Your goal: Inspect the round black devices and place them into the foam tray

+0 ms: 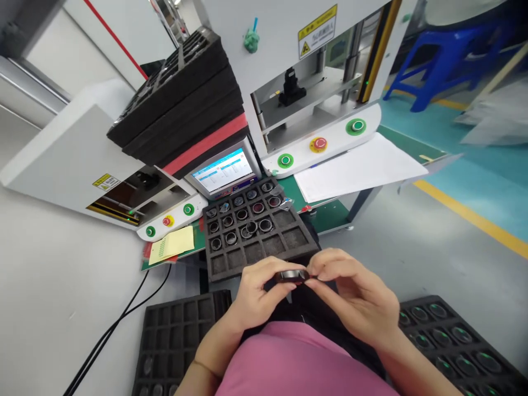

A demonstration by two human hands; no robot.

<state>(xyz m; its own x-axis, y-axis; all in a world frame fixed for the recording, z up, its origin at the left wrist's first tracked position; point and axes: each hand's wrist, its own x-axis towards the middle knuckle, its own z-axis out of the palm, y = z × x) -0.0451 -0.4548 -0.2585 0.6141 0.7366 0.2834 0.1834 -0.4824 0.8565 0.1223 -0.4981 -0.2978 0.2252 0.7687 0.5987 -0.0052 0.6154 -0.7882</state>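
Overhead, the left hand [258,291] and right hand [357,297] pinch a dark ring [293,275] between closed fingertips, just above the lap and in front of a foam tray [258,228] part-filled with rings. That tray rests on a green bench [325,212] beside a screen [223,171], stacked trays [185,99] and two white presses [322,82]; grey floor and a yellow line [474,217] run to the right.

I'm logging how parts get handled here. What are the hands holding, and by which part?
A small dark ring, pinched at its opposite ends between the fingertips of the left hand and right hand.
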